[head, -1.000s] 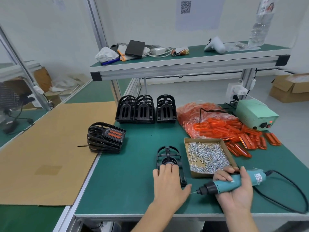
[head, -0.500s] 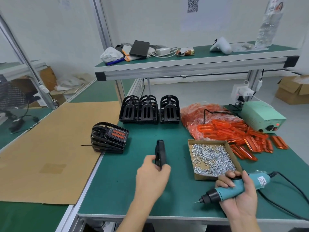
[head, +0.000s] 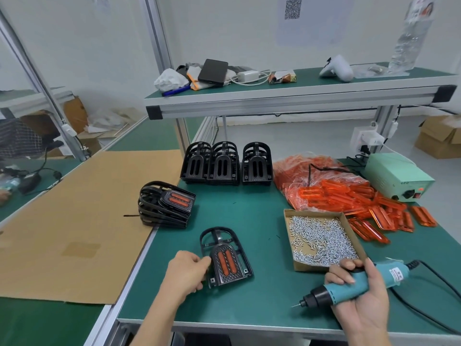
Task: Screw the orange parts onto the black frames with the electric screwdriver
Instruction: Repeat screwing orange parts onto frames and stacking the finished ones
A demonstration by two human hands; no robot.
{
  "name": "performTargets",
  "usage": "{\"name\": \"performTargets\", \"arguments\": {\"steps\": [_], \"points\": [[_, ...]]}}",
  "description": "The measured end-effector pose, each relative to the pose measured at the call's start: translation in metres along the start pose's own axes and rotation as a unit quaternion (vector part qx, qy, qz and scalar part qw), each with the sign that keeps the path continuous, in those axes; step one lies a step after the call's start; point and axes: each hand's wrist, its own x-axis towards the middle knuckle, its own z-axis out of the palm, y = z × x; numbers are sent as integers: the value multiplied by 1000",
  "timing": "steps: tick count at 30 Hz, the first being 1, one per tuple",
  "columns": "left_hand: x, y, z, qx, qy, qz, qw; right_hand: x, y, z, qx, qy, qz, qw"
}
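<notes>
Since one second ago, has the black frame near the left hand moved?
Yes. The frame was flipped over, orange insert now up, and sits farther left of the screw box.

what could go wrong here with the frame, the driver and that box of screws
The left hand grips only the left edge of the black frame, which looks tilted off the mat; it might slip or drop. The electric screwdriver in the right hand has its bare bit aimed toward that hand, so a careless swing could jab it. The right hand's fingers sit at the screw box rim; a bump could spill screws.
</notes>
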Motion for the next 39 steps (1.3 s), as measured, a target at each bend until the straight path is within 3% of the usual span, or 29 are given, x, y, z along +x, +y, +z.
{"name": "performTargets", "arguments": {"steps": [11, 14, 17, 18, 20, 23, 25, 29, 33, 39], "points": [[7, 13, 4, 70, 19, 50, 996, 9, 1, -6, 15, -6, 7, 1000], [11, 29, -3, 7, 51, 56, 997, 13, -3, -10, 0, -21, 11, 1000], [23, 52, -22, -99, 98, 50, 989, 19, 0, -14, 85, -167, 129, 974], [30, 60, -31, -116, 125, 50, 984, 18, 3, -11, 60, -206, 147, 965], [43, 75, -50, -134, 186, 54, 972, 15, 5, -12, 9, -211, 111, 971], [67, 88, -75, -154, 246, 45, 956, 16, 14, -7, 48, -251, 152, 955], [79, 90, -86, -154, 253, 33, 955, 22, 20, 1, 79, -230, 161, 957], [94, 87, -91, -151, 279, 11, 948, 36, 24, -1, 121, -126, 95, 980], [104, 77, -86, -120, 300, 7, 946, 31, 24, 16, -20, 25, -22, 999], [110, 70, -71, -50, 327, 22, 943, 12, 8, 4, -20, -11, -13, 1000]]}}
